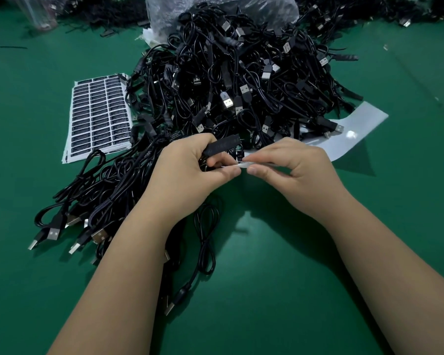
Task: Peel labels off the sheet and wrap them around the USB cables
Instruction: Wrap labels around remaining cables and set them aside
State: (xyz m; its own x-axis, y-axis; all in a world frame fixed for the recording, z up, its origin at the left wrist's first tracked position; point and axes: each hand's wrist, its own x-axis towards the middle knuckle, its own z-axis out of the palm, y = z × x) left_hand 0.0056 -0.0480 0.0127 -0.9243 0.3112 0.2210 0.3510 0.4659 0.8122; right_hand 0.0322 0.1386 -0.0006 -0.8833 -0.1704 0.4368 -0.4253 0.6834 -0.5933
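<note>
My left hand grips a black USB cable by its thick end, and the rest of that cable hangs down to the table. My right hand pinches a thin white strip of label backing right beside my left fingertips. A small black label shows between the two hands. The label sheet, covered in rows of black labels, lies flat at the left of the cable heap.
A big heap of black USB cables fills the middle of the green table, spilling from a clear plastic bag. A bundle of cables lies at the left. An empty white backing sheet curls at the right.
</note>
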